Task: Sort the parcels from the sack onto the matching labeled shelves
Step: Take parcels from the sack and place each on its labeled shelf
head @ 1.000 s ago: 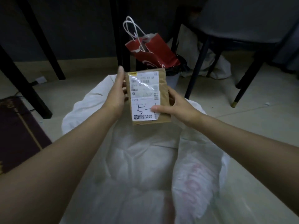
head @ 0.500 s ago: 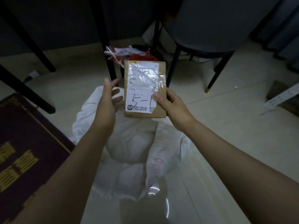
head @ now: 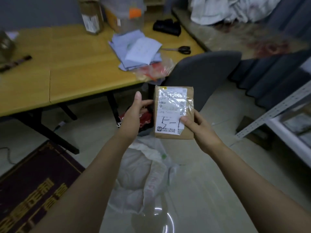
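A small brown cardboard parcel with a white label handwritten "5-1" is held upright at the centre of the view. My right hand grips its lower right corner, thumb on the label. My left hand is open beside the parcel's left edge, fingertips at or just off that edge. Below on the floor lies the white sack, its mouth crumpled. A grey metal shelf frame stands at the right edge.
A wooden table with papers, scissors and boxes is ahead on the left. A grey chair stands behind the parcel. A red paper bag sits under the table. A dark mat covers the floor at lower left.
The view has risen from the sack and floor to the table top and shelf. The parcel has lifted away from the sack. My left hand let go of its edge and opened.
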